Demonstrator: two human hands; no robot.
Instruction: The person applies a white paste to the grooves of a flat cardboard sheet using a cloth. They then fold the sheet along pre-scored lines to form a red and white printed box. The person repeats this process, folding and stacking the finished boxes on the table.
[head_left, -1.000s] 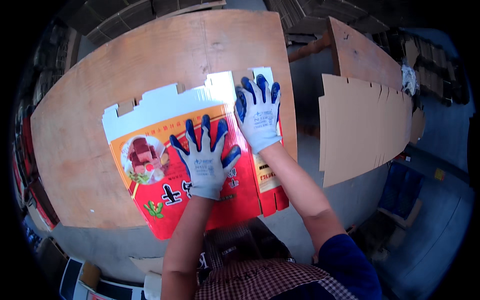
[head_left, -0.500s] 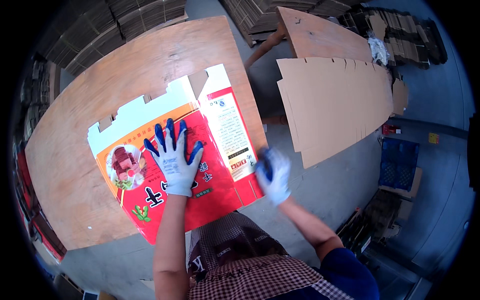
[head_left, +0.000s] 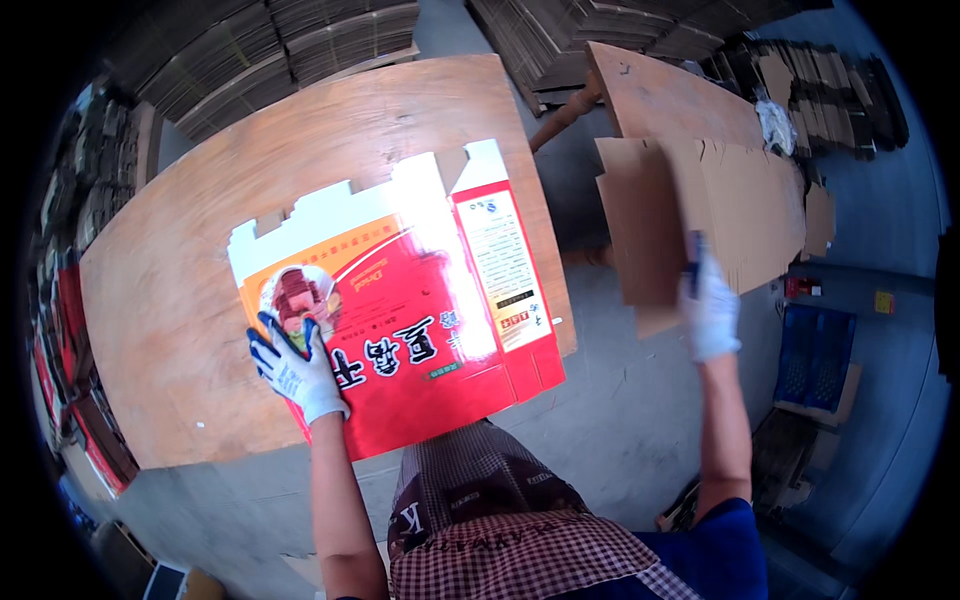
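Note:
A flat, printed carton blank (head_left: 400, 330), red with orange and white parts and notched white flaps, lies on the wooden table in front of me. My left hand (head_left: 300, 375), in a white glove with blue fingertips, rests spread on its left part, beside the printed food picture. Out to the right, my gloved right hand (head_left: 708, 300) grips the edge of a brown cardboard sheet (head_left: 645, 225). That sheet is tilted up off the cardboard beneath it, its shaded face showing. The right hand is smeared by motion, and some of its fingers are hidden.
The wooden table (head_left: 190, 330) stretches left and away from me. More brown cardboard (head_left: 760, 215) lies on a second wooden table (head_left: 670, 95) at right. Bundled cardboard stacks (head_left: 345, 45) stand at the back. A blue plastic crate (head_left: 815, 345) is at far right.
My right hand has moved from the carton blank's right edge to the cardboard at right and raised a sheet's edge. My left hand has slid left and nearer on the blank.

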